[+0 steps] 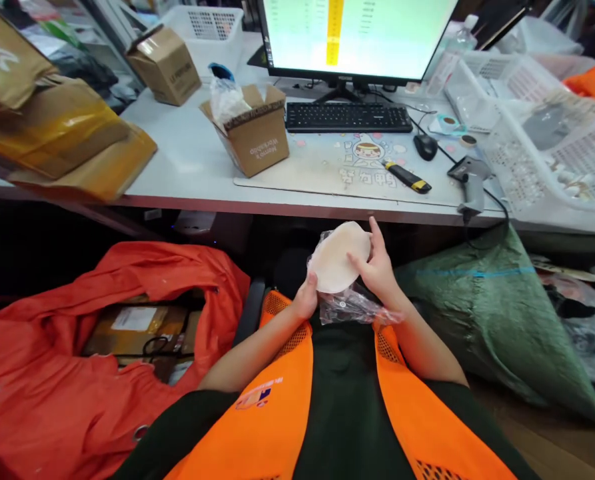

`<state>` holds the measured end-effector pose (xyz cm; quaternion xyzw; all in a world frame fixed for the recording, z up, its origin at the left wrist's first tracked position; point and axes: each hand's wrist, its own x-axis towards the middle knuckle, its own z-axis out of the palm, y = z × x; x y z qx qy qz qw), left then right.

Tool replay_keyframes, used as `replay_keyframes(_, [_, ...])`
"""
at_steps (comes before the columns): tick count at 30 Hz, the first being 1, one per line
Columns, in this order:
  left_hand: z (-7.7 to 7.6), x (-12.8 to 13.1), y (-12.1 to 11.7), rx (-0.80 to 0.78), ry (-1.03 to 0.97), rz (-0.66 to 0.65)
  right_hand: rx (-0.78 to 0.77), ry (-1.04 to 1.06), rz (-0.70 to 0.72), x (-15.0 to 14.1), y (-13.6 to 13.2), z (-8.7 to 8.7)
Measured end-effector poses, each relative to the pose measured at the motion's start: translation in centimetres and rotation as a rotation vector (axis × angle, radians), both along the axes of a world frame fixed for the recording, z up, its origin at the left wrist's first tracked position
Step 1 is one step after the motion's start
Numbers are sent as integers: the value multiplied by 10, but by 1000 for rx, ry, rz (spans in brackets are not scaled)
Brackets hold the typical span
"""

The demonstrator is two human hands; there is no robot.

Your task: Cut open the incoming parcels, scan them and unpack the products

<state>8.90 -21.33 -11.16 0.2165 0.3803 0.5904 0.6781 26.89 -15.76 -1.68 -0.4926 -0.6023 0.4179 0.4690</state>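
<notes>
A cream-coloured, flat oval pad (342, 257) is held over my lap, just in front of the desk edge. My left hand (306, 297) grips its lower left rim, thumb on top. At its right side is my right hand (374, 267), the thumb lying across the pad's face and the index finger stretched out past it. Crinkled clear plastic wrap (350, 305) hangs beneath and behind the pad. The fingers under the pad are hidden.
On the desk (187, 173) stand an opened small carton (262, 143), a keyboard (350, 118), a utility knife (407, 177) and a barcode scanner (472, 183). White baskets (522, 167) line the right. A red sack (42, 373) and a green sack (492, 320) flank me.
</notes>
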Motion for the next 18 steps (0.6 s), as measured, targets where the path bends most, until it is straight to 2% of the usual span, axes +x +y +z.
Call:
replay_keyframes(3, [1,-6,-3,28,35,29,73,-152,-46,2,15,12])
replay_keyframes(5, [3,-7,-3,45,39,34,35,-172,-55,-1,22,18])
replay_keyframes(10, [2,-6,-4,92,104,6,-243,149,-21,-22,24,11])
replay_keyframes(12, [-2,-6,-6,76,122,-41,-301,195,8,-27,21,7])
replay_keyframes(14, [-4,-6,-9,69,102,-115,-317,156,41,-27,18,6])
replay_keyframes(18, [4,-5,-5,60,-9,-295,-314,79,74,-16,16,17])
